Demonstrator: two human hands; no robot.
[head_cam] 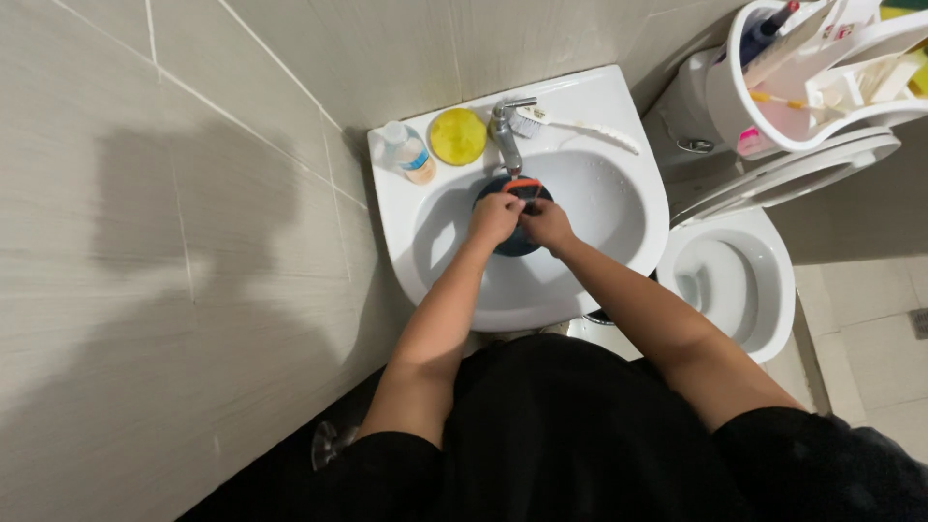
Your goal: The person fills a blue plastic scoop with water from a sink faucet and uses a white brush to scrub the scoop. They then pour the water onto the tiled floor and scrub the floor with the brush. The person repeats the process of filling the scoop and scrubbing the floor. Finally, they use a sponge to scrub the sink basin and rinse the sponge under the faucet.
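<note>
a dark round object with an orange band (515, 193) sits in the white sink (619, 208) under the tap (505, 130); too hidden to tell its long axis. it lies partly under both sets of fingers: left hand (494, 217) and right hand (547, 222) curl onto it, gripping. behind, a small clear bottle with a blue label (407, 152), a yellow round sponge (457, 135) and a brush (570, 123) on the rim
</note>
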